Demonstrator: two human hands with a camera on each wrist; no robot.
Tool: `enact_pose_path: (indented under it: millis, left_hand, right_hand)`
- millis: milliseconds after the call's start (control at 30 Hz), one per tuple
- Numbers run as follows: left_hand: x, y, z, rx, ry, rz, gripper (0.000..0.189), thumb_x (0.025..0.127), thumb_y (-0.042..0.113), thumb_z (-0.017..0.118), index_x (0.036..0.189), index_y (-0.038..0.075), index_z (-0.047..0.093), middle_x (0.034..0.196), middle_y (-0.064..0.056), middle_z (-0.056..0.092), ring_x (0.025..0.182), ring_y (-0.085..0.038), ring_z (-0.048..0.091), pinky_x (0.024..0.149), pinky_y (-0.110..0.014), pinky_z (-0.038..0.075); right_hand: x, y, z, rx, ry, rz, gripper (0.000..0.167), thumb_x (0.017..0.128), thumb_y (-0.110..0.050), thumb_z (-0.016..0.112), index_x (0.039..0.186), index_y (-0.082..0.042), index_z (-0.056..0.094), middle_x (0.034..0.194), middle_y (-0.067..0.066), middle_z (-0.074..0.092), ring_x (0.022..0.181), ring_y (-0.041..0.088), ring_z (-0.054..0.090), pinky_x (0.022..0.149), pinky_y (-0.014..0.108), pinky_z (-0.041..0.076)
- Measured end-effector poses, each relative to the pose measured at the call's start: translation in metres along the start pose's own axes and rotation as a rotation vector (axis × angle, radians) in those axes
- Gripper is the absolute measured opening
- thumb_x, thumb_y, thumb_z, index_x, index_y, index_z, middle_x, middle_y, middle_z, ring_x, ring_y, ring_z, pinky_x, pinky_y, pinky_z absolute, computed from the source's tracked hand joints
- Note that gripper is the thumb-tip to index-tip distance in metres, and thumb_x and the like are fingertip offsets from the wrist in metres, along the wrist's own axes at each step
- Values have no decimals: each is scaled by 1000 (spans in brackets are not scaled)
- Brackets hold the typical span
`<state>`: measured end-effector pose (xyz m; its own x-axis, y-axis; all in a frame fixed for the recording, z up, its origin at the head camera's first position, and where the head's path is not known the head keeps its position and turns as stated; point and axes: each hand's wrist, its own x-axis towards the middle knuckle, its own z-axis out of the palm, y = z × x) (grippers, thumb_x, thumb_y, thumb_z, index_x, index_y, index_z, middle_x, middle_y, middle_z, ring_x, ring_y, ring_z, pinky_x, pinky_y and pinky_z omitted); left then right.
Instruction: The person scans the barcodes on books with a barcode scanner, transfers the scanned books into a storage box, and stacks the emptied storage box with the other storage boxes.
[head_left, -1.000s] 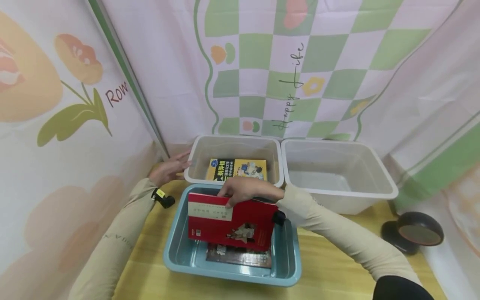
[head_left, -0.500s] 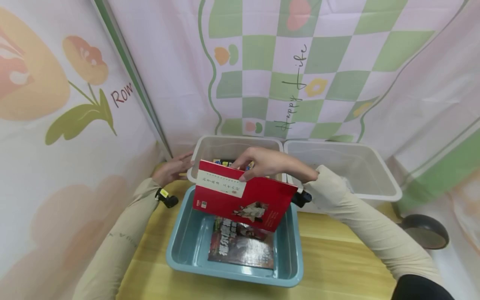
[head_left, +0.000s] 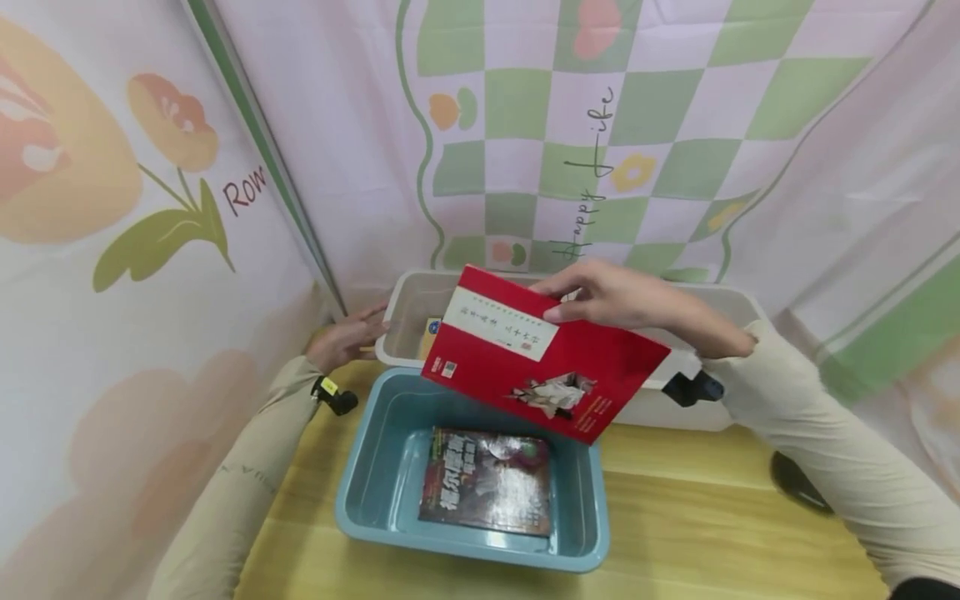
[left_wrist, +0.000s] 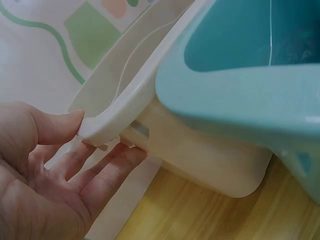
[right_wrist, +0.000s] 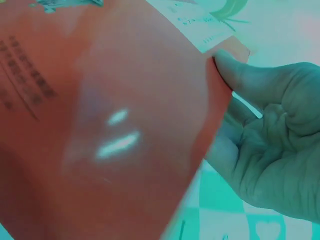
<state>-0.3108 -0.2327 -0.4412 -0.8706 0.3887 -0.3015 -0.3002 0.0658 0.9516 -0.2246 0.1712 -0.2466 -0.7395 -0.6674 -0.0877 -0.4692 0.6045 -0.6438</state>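
A red book (head_left: 551,350) with a white title label hangs tilted above the bins, its top edge pinched between the thumb and fingers of my right hand (head_left: 622,293). In the right wrist view the thumb (right_wrist: 240,72) presses on the cover and the other fingers go behind it. My left hand (left_wrist: 65,160) grips the rim of the left white bin (left_wrist: 120,107), thumb on top and fingers underneath. Below the red book stands a blue bin (head_left: 360,500) with a dark, glossy book (head_left: 487,483) lying flat inside. Only a corner of a yellow book (head_left: 432,327) shows in the left white bin.
A second white bin (head_left: 667,408) stands beside the first, partly hidden by the red book and my right arm. On the wooden table (head_left: 697,517) a dark round object (head_left: 798,483) sits at the right. Patterned curtains (head_left: 517,167) hang behind and at the sides.
My right hand has lifted the red book out of the blue bin and moved it right and away from me, uncovering the dark book. My left hand has stayed at the white bin's rim.
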Motion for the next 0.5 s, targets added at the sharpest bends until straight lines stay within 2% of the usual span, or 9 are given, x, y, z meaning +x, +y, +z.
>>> enact_pose_path:
  millis: [100,200,233,300,400,500]
  left_hand:
    - [0,-1,0,8,19,-6,66,111,9,47,169,16,16,145,-14,60,130,-29,57,116,-53,43]
    - [2,-2,-1,7,14,-6,67,111,8,47,169,16,16,128,1,65,131,-30,56,118,-56,41]
    - [3,-2,-1,4,10,-7,67,110,8,47,169,17,16,128,0,65,135,-34,53,118,-56,40]
    - [4,-2,-1,3,-1,-7,68,110,8,47,169,17,15,140,-8,61,143,-42,45,119,-58,38]
    - [4,-2,-1,3,-5,-3,68,111,8,46,170,18,14,159,-23,43,149,-48,35,120,-59,37]
    - [3,-2,-1,5,-2,0,67,111,9,46,170,18,15,166,-28,30,149,-47,36,120,-58,38]
  right_hand:
    - [-12,2,-11,14,37,55,47,100,-7,69,146,-4,61,131,15,69,99,24,69,83,34,61]
    - [-25,10,-22,-21,69,75,49,99,-7,69,147,-3,59,131,17,67,99,23,69,78,31,61]
    - [-30,14,-25,-38,77,87,49,99,-7,69,147,-3,59,131,18,68,99,22,69,77,30,61]
    - [-40,24,-33,-67,86,125,51,99,-8,70,148,-2,57,129,19,68,98,21,68,74,29,61]
    - [-60,44,-44,-52,83,161,53,98,-7,71,148,1,56,126,17,69,96,18,69,71,30,62]
    - [-82,70,-55,-25,50,113,51,96,-2,71,145,3,58,124,3,71,95,14,70,69,32,64]
